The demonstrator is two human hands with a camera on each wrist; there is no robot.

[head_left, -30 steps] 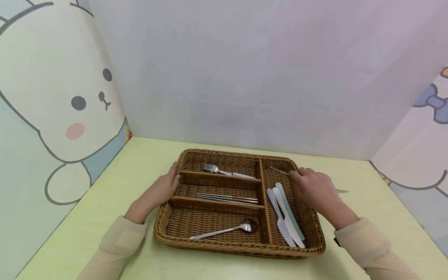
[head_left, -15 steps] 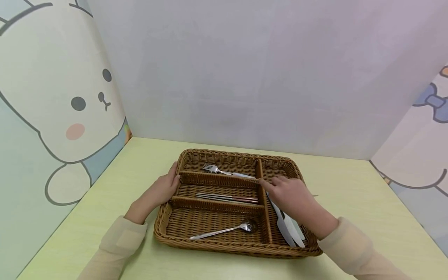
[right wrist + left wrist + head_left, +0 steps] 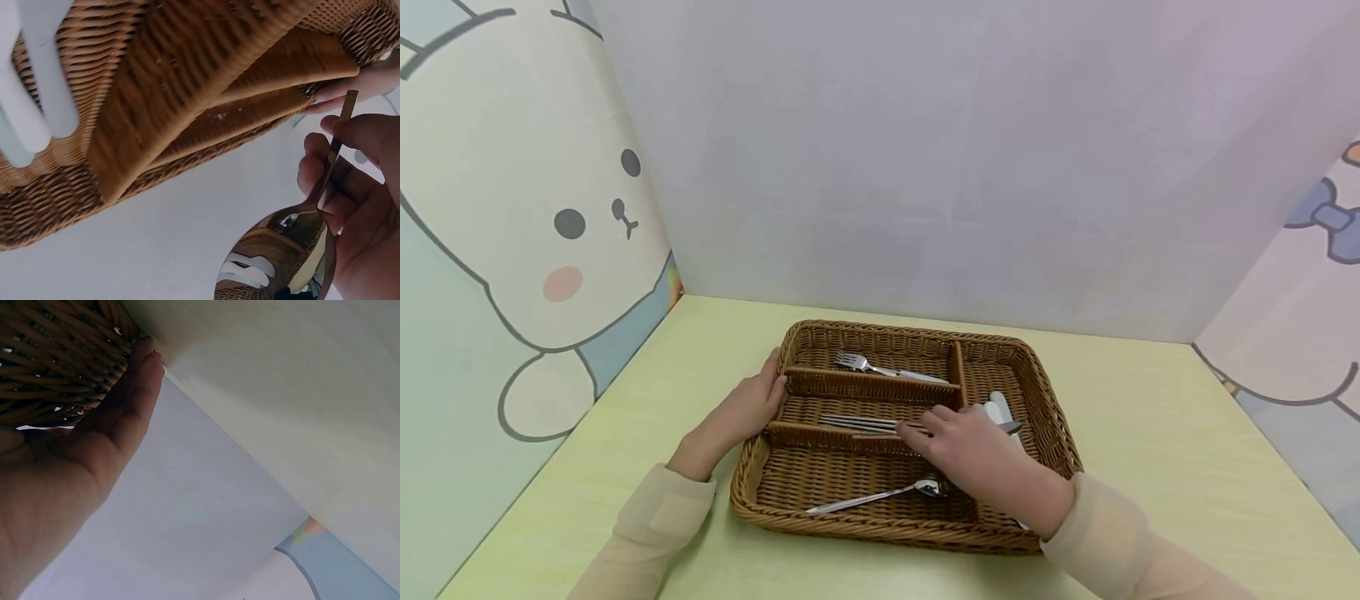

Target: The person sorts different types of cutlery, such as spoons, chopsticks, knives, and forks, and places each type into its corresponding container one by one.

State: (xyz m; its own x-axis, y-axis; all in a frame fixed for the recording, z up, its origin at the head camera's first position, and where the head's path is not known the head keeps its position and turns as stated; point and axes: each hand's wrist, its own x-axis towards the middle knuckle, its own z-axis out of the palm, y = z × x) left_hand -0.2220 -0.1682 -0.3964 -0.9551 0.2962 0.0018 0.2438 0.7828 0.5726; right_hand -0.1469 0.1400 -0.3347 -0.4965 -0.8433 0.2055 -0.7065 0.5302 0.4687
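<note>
A brown wicker basket (image 3: 1060, 417) with dividers sits on the table. My left hand (image 3: 748, 404) grips its left rim, thumb over the edge and fingers along the outer wall. Over the middle and front compartments, my right hand (image 3: 966, 446) pinches a metal spoon (image 3: 269, 250) by its handle. The bowl points right in the head view, and the handle's end reaches left past the fingers. Beneath that hand lie chopsticks (image 3: 850, 420) in the middle compartment. Another spoon (image 3: 865, 497) rests in the front one.
A fork (image 3: 865, 364) lies in the back compartment. Several pale-handled table knives (image 3: 50, 75) occupy the right compartment, partly hidden by the right arm in the head view. Light yellow table (image 3: 1165, 467) surrounds the basket, and a grey wall (image 3: 910, 167) rises behind it.
My right hand has swept left and toward me with the spoon, from the basket's right rim across the knives to above the middle and front compartments. The left hand stays on the rim.
</note>
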